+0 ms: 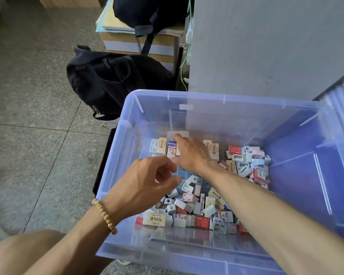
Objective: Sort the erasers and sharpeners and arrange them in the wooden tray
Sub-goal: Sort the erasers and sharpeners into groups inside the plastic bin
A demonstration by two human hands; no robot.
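A translucent blue plastic bin (298, 175) holds several loose erasers and sharpeners. Boxed erasers lie in a heap along the near side (189, 217), and white and pink sharpeners (246, 161) pile up at the right. A row of upright erasers (159, 145) stands by the far wall. My right hand (191, 153) reaches to that row and pinches a blue and white eraser (171, 148) between finger and thumb. My left hand (147, 181) hovers over the bin's left part with its fingers curled; whether it holds anything is hidden. A bead bracelet is on that wrist.
A black backpack (111, 82) lies on the tiled floor left of the bin. Behind it a second black bag (147, 12) sits on stacked paper and boxes. A grey cabinet side (266, 46) rises right behind the bin. My knee shows at the bottom left.
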